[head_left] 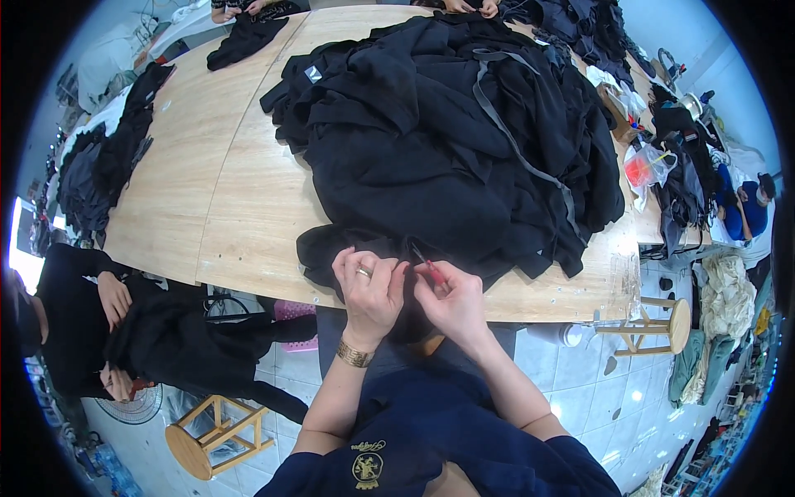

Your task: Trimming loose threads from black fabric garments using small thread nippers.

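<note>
My left hand [370, 291], with a ring and a gold bracelet, pinches the near edge of a black garment [323, 248] at the table's front edge. Close beside it, my right hand [451, 300] is closed around a small red-handled tool [436, 272]. A thin, dark, pointed metal end reaches from it up and left against the black cloth; whether it is snips or another kind of blade I cannot tell. Part of the garment hangs over the edge toward my lap. Just beyond my hands lies a big heap of black garments [431, 157], with a grey strap [513, 137] across it.
The wooden table [240, 199] curves around the heap. A person in black [83, 323] at left handles dark cloth; more hands [470, 8] work at the far edge. A red drink cup [639, 170] stands at right. Wooden stools [195, 447] flank me on the tiled floor.
</note>
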A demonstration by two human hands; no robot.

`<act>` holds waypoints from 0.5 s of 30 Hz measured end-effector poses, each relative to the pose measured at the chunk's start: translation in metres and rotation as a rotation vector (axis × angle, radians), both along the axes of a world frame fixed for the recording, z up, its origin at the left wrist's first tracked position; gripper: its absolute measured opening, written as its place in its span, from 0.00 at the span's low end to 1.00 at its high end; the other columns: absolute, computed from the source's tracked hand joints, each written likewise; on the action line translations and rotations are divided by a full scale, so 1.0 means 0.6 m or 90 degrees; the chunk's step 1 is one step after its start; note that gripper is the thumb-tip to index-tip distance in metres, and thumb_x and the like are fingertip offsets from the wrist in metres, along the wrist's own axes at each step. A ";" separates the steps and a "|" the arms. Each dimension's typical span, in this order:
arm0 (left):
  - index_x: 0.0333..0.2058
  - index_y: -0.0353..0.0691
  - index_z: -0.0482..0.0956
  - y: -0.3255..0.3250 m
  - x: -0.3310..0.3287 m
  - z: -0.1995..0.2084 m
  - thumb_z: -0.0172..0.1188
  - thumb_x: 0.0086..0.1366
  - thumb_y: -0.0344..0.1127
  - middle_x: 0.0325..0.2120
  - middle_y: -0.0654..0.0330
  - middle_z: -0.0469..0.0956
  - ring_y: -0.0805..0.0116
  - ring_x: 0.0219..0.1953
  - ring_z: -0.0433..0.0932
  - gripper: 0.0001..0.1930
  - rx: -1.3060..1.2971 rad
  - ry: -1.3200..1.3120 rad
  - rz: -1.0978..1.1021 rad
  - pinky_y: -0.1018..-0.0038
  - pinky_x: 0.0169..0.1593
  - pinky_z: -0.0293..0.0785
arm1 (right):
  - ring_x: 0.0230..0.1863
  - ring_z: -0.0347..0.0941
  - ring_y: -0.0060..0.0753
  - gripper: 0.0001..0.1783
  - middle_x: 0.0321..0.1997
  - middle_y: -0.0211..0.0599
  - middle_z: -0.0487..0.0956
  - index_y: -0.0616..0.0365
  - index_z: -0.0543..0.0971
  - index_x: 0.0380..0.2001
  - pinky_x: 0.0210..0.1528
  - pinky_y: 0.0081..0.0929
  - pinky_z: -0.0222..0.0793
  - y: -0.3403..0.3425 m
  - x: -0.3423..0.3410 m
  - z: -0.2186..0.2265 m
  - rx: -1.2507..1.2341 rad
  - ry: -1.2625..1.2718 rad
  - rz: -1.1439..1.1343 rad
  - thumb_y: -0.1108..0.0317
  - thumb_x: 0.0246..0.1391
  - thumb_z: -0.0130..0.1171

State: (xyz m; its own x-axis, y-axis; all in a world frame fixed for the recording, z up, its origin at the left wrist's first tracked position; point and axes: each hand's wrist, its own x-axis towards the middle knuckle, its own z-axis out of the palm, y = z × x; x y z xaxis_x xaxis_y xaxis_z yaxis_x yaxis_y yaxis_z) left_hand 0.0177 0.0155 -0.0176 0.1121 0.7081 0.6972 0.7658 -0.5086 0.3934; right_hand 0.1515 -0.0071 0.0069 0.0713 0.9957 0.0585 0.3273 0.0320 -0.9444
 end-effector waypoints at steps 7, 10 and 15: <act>0.26 0.37 0.75 0.003 0.004 0.006 0.59 0.56 0.29 0.21 0.58 0.70 0.60 0.31 0.70 0.03 -0.016 -0.056 0.014 0.62 0.47 0.63 | 0.12 0.65 0.22 0.03 0.10 0.31 0.67 0.62 0.75 0.25 0.17 0.21 0.61 -0.004 -0.009 -0.009 0.152 -0.101 -0.032 0.75 0.44 0.59; 0.26 0.35 0.74 0.008 -0.007 0.001 0.56 0.60 0.30 0.20 0.57 0.69 0.60 0.29 0.69 0.06 -0.156 -0.263 -0.033 0.67 0.40 0.65 | 0.15 0.50 0.04 0.04 0.10 0.16 0.59 0.61 0.75 0.26 0.18 0.11 0.46 -0.005 0.013 -0.023 0.049 0.105 -0.013 0.75 0.45 0.61; 0.26 0.31 0.71 0.014 -0.027 -0.003 0.52 0.66 0.34 0.20 0.61 0.68 0.73 0.24 0.65 0.12 -0.327 -0.444 -0.133 0.77 0.30 0.61 | 0.15 0.62 0.20 0.11 0.14 0.28 0.66 0.60 0.74 0.24 0.19 0.21 0.57 0.000 0.041 -0.036 0.131 -0.003 0.034 0.65 0.49 0.62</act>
State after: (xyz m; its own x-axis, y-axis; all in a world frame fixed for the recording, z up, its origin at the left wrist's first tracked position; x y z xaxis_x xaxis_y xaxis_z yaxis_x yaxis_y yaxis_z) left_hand 0.0018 0.0241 -0.0197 -0.0570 0.9647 0.2572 0.1776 -0.2437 0.9535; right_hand 0.1760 -0.0069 -0.0148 0.0179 0.9650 0.2615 0.3238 0.2419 -0.9147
